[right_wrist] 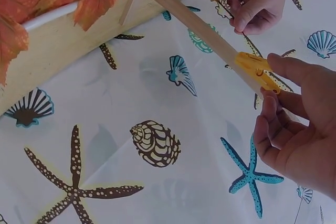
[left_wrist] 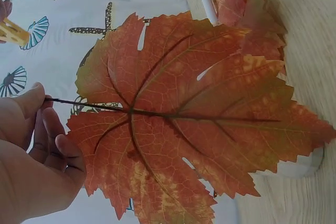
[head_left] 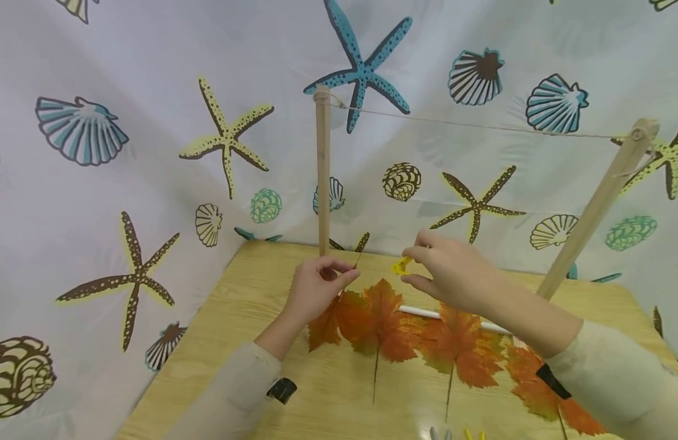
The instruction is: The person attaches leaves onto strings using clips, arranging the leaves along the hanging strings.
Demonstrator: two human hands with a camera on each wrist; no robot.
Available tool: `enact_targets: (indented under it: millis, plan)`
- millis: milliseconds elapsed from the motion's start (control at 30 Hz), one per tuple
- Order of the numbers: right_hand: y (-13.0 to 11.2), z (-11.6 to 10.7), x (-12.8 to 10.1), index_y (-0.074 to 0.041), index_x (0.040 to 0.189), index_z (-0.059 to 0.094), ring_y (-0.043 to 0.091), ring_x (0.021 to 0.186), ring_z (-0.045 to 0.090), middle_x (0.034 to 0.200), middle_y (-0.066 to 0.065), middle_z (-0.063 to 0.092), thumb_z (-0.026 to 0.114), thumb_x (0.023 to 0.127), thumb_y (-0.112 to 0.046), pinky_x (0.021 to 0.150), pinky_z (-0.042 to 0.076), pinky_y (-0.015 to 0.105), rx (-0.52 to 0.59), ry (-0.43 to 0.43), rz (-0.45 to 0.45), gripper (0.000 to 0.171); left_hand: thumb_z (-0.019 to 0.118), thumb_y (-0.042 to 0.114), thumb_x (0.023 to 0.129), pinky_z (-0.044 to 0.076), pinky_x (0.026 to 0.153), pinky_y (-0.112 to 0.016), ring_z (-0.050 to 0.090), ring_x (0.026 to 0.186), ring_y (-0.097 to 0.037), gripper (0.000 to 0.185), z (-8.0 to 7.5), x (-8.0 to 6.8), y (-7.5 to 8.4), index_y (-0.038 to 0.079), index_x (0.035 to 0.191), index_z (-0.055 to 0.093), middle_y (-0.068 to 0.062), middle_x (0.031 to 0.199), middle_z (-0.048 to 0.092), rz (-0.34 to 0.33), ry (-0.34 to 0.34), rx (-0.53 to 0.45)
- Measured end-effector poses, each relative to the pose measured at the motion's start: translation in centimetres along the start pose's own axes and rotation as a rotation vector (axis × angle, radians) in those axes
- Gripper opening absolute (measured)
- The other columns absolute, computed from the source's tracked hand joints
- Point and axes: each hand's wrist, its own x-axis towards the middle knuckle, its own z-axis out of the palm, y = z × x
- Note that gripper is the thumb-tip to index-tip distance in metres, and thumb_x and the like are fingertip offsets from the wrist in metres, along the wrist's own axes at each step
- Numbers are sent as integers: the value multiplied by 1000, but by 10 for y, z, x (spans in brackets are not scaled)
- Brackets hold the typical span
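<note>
My left hand (head_left: 317,287) pinches the thin dark stem (left_wrist: 79,103) of an orange maple leaf (left_wrist: 189,124), held above the wooden table (head_left: 229,342); the leaf (head_left: 325,324) hangs below the hand. My right hand (head_left: 443,272) pinches a small yellow clothespin (head_left: 400,264) between thumb and fingers, a little right of the left hand. In the right wrist view the clothespin (right_wrist: 257,71) shows in front of a wooden post (right_wrist: 194,22). A string (head_left: 482,127) runs between two wooden posts (head_left: 322,171) above both hands.
Several more orange leaves (head_left: 460,348) lie on the table over a white rod (head_left: 421,312). The right post (head_left: 592,214) leans near my right arm. More clothespins (head_left: 454,434) peek in at the bottom edge. A seashell-print curtain (head_left: 124,153) encloses the table.
</note>
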Motion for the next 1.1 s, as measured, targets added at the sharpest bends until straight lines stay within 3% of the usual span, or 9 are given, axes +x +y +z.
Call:
enact_targets:
  millis: [100, 467, 767, 1100]
  plan:
    - [-1, -6, 6, -2, 109, 71, 11, 66, 52, 95, 7, 59, 76, 90, -25, 57, 46, 22, -26, -20, 10, 30, 78, 27, 88, 49, 62, -26, 59, 74, -18, 16, 2, 4, 5, 13, 96, 79, -4, 87, 73, -23, 2, -10]
    - [0, -30, 25, 0, 110, 72, 16, 67, 54, 93, 9, 61, 77, 89, -25, 60, 49, 26, -86, -9, -1, 33, 77, 30, 89, 51, 70, -29, 60, 79, -20, 18, 3, 25, 27, 14, 98, 78, -2, 92, 73, -9, 6, -16]
    - [11, -37, 42, 0, 109, 74, 19, 73, 58, 97, 10, 65, 79, 86, -26, 66, 52, 31, -22, -15, 32, 34, 78, 29, 89, 51, 65, -27, 61, 78, -19, 16, 4, 35, 38, 14, 96, 79, -3, 92, 73, -22, 64, -53]
    - [20, -41, 48, -1, 112, 73, 24, 89, 62, 102, 11, 67, 77, 88, -27, 79, 55, 38, 8, -66, 66, 35, 78, 32, 88, 51, 67, -26, 62, 81, -18, 20, 4, 40, 38, 14, 98, 79, -3, 94, 72, -61, 68, -51]
